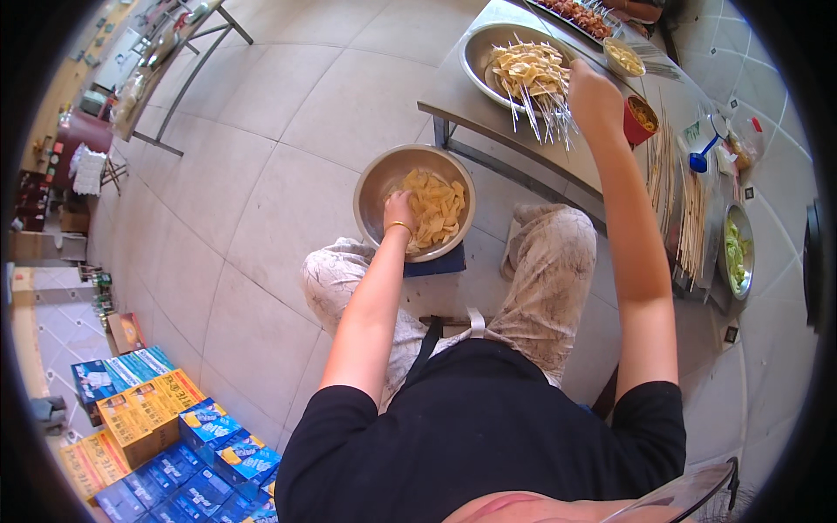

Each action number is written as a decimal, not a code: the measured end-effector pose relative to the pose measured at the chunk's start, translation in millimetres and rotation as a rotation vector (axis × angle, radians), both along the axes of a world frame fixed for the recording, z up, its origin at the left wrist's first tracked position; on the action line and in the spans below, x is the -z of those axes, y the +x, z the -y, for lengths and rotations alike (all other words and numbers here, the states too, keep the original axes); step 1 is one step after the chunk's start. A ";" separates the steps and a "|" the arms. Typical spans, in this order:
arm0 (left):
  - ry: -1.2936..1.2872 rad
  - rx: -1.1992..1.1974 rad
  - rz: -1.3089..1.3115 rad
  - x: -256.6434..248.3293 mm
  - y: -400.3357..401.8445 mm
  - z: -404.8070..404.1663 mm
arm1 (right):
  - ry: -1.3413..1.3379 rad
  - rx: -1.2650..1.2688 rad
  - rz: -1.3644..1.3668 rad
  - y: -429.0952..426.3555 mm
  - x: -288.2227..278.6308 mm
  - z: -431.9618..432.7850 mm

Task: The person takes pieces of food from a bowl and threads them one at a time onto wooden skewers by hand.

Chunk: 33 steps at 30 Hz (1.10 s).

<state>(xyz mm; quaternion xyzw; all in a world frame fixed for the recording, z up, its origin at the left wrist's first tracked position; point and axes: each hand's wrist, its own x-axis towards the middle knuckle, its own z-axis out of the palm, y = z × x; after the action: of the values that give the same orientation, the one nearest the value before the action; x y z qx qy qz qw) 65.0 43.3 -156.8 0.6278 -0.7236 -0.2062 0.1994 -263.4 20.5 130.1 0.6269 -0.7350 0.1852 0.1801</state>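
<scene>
My left hand (399, 210) reaches into a steel bowl (363, 176) and touches flat yellowish food pieces (435, 202); whether its fingers hold one is hidden. This bowl stands on a blue support between my knees. At the right edge of a larger metal bowl (472, 62) on the table is my right hand (594, 98), beside a heap of skewered yellowish pieces (529, 65). Their sticks point over the near rim. The fingertips of my right hand are partly hidden, and what they hold cannot be made out.
On the metal table (451, 111) are a red container (639, 120), a small bowl of yellow pieces (624, 57), bundled bamboo skewers (693, 222), a blue scoop (698, 161), a bowl of greens (737, 252) and a tray of skewered meat (579, 16). A person's arm shows beyond. Stacked boxes (189, 451) stand lower left.
</scene>
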 end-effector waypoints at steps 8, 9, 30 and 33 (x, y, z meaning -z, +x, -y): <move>0.038 0.095 0.224 39.1 14.7 7.8 | 0.040 -0.384 0.676 93.9 29.7 -120.1; 0.030 0.088 0.202 32.7 1.7 0.9 | 0.126 -0.356 0.752 95.0 41.0 -135.9; 0.307 0.034 0.040 -10.3 2.5 -34.2 | 0.676 -0.223 1.450 174.7 214.3 -208.7; 0.167 -0.080 -0.102 -2.9 5.2 -34.1 | 0.698 -0.192 1.543 174.3 227.6 -207.4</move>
<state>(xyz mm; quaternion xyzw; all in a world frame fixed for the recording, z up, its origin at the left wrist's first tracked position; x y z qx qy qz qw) 70.2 77.3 -153.9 0.6595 -0.6670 -0.2894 0.1910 -89.1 227.9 -97.5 0.4045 -0.6104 0.3377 -0.5914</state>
